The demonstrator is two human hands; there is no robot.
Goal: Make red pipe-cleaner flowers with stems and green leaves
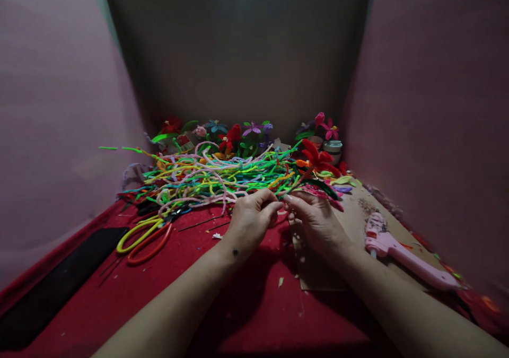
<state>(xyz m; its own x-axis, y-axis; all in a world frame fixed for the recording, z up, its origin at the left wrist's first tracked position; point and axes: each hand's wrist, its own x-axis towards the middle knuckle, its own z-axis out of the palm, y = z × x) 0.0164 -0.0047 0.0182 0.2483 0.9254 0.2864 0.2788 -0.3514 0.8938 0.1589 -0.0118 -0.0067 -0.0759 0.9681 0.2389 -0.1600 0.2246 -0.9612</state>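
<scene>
My two hands meet at the stem [301, 182] of the red flower [318, 156]. The bloom tips away toward one o'clock, its dark leaf [326, 188] between two and three. My left hand [250, 212] is curled, thumb and forefinger closed at the stem's low end; my right hand [318, 220] pinches just beside it, thumb against fingertips. My fingers hide exactly what lies between them.

To work this stem well, I'd say I should hold it firm on one side and move only the other fingertips, turning in small, even steps. Gripping close to the join should save the soft fuzz from crushing, and the bloom is better kept clear of the pile.

Counting: one flower and one leaf in hand; one pair of scissors [172, 216] between eight and nine, with one black case [66, 284] farther out; one glue gun [397, 249] near four, on one sheet of card [316, 273]; one jar [332, 148] between one and two. I make out at least four thin rods [201, 223] around the scissors. The pipe cleaners [222, 180] at ten are too tangled to count, and the back blooms [252, 128], eleven to one, overlap too much for a sure number.
</scene>
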